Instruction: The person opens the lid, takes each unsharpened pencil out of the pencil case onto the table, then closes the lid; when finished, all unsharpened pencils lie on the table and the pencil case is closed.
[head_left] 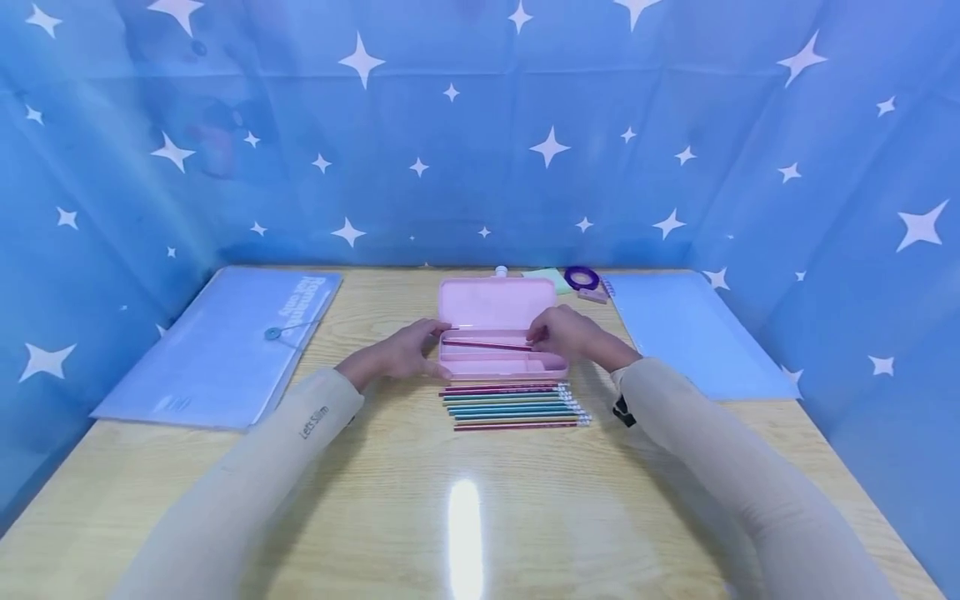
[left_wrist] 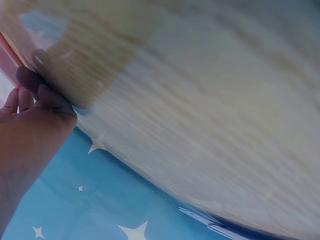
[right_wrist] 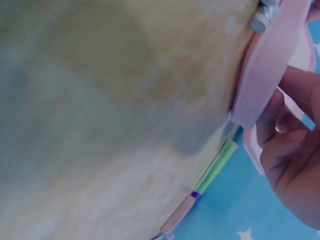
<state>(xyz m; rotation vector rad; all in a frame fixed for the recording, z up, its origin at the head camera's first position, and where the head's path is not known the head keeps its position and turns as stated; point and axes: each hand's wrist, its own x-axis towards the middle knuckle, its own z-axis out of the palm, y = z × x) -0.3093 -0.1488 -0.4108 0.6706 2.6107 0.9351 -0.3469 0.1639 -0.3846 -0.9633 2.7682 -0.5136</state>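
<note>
Head view, centre of frame: the wooden table (head_left: 375, 500) carries a translucent blue document folder (head_left: 225, 350) at left, closed by a round button, and a second blue folder (head_left: 690, 333) at right. Along the far edge, behind the case, lie a green notepad (head_left: 551, 279), a purple roll of tape (head_left: 581, 277), a small pink block (head_left: 592, 295) and a white cap (head_left: 501, 271). A blue star-printed backdrop (head_left: 480, 150) encloses the table on three sides.

My open pink pencil case (head_left: 498, 329) sits at mid-table, lid raised toward the backdrop, tray toward me. Just below it in the frame, a row of coloured pencils (head_left: 513, 406) lies parallel, points left, eraser ends right; the nearest pencil lies just beside the tray's front wall.

My left hand (head_left: 401, 354) rests at the tray's left end, fingers curled against its corner; the left wrist view shows the fingertips (left_wrist: 42, 92) touching the pink edge. My right hand (head_left: 566, 333) pinches the right end of one red pencil (head_left: 483, 343), held lengthwise over the tray. My right hand covers that pencil's eraser end and the tray's right corner.

The right wrist view is blurred; it shows my fingers (right_wrist: 280, 145) curled beside the pink case wall (right_wrist: 260, 75), with green and pink pencil shafts below it.
</note>
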